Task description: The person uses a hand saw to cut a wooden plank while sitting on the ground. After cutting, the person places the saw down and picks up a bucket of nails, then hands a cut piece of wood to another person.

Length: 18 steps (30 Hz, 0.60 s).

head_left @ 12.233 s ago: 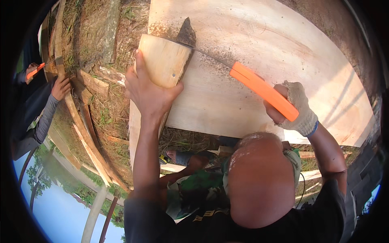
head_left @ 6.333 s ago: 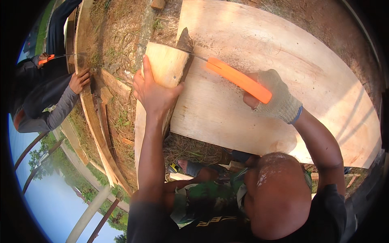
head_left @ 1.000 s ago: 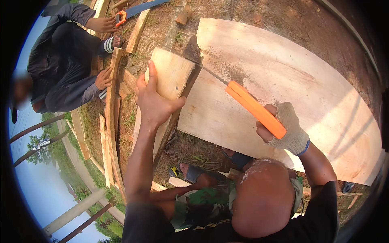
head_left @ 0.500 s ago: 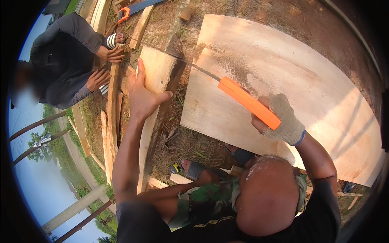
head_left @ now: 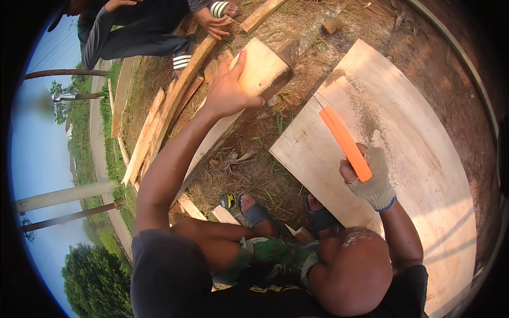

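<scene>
A thick pale wooden beam slants across the middle, its cut end away from me. My left hand presses down on it near that end, thumb along the right edge and the other fingers toward the left edge. In a knitted glove with bare fingertips, my right hand is closed around the orange handle of a hand saw. Only a short, thin length of its blade shows beyond the handle. The saw is over a plywood sheet, apart from the beam; sawdust lies on the sheet.
Another person crouches at the upper left, one hand by a long timber strip. More strips lie on the grass. A yellow-and-black tool sits near my sandalled feet. An offcut lies at the top.
My view has swung left, shifting the scene. The saw blade, which lay across the beam's end, is now away from it over the plywood. My left hand stays on the beam.
</scene>
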Each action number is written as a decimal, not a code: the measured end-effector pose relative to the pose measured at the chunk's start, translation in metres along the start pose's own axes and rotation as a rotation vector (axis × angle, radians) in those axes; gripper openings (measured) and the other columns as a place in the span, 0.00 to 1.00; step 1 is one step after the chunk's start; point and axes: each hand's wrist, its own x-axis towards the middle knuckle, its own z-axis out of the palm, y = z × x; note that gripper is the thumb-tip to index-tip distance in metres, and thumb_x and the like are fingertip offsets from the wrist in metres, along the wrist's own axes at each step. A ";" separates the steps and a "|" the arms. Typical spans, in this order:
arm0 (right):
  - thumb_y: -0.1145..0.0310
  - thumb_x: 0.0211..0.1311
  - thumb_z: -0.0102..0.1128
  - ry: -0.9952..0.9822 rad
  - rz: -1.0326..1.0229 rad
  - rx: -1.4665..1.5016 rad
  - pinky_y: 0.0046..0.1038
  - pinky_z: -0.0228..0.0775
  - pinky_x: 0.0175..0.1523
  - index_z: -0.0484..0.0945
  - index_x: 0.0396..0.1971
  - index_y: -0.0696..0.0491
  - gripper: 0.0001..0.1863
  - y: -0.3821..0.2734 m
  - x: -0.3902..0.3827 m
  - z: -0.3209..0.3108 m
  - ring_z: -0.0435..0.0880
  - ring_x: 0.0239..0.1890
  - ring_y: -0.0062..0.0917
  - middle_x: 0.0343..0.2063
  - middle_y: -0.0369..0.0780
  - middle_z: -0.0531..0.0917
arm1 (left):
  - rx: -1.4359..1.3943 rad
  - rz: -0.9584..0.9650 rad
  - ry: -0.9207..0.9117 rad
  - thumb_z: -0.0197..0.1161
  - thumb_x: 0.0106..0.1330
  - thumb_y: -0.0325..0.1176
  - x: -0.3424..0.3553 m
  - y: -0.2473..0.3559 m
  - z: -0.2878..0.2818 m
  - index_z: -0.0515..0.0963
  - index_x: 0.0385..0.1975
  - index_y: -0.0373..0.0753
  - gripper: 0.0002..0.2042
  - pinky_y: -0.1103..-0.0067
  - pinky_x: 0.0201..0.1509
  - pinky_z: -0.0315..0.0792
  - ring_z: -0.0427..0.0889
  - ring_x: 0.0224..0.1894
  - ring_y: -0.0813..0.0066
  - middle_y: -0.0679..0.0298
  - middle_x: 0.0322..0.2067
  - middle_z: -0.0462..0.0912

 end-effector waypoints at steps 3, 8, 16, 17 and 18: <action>0.71 0.52 0.66 0.078 -0.217 -0.003 0.39 0.72 0.31 0.79 0.24 0.56 0.06 -0.004 0.058 0.022 0.80 0.22 0.45 0.19 0.50 0.78 | -0.017 0.034 0.042 0.80 0.41 0.54 0.038 -0.051 -0.001 0.50 0.84 0.48 0.65 0.61 0.77 0.62 0.64 0.74 0.40 0.38 0.70 0.63; 0.70 0.54 0.67 0.038 -0.013 0.052 0.38 0.72 0.31 0.79 0.25 0.56 0.07 -0.004 0.072 0.044 0.80 0.22 0.43 0.19 0.48 0.80 | -0.050 0.020 0.009 0.79 0.40 0.59 0.061 -0.064 0.024 0.51 0.84 0.51 0.65 0.57 0.77 0.61 0.63 0.75 0.38 0.36 0.72 0.61; 0.69 0.50 0.75 -0.132 -0.017 -0.265 0.32 0.74 0.37 0.79 0.39 0.56 0.17 0.057 -0.043 -0.006 0.83 0.27 0.25 0.28 0.39 0.80 | -0.134 0.060 0.001 0.79 0.38 0.51 -0.030 0.022 0.078 0.57 0.82 0.52 0.62 0.55 0.73 0.55 0.65 0.69 0.43 0.42 0.69 0.63; 0.68 0.49 0.76 -0.179 -0.079 -0.360 0.34 0.75 0.40 0.80 0.44 0.56 0.21 0.058 -0.051 -0.016 0.85 0.31 0.26 0.34 0.40 0.82 | -0.153 0.082 -0.001 0.79 0.38 0.50 -0.038 0.030 0.076 0.58 0.81 0.52 0.61 0.55 0.72 0.55 0.65 0.67 0.43 0.42 0.68 0.63; 0.70 0.47 0.78 -0.322 0.175 -0.306 0.36 0.77 0.51 0.79 0.55 0.55 0.31 0.055 -0.061 -0.030 0.87 0.46 0.28 0.48 0.42 0.84 | -0.166 0.099 -0.003 0.79 0.37 0.49 -0.047 0.036 0.072 0.59 0.81 0.52 0.61 0.55 0.71 0.55 0.65 0.66 0.44 0.43 0.67 0.64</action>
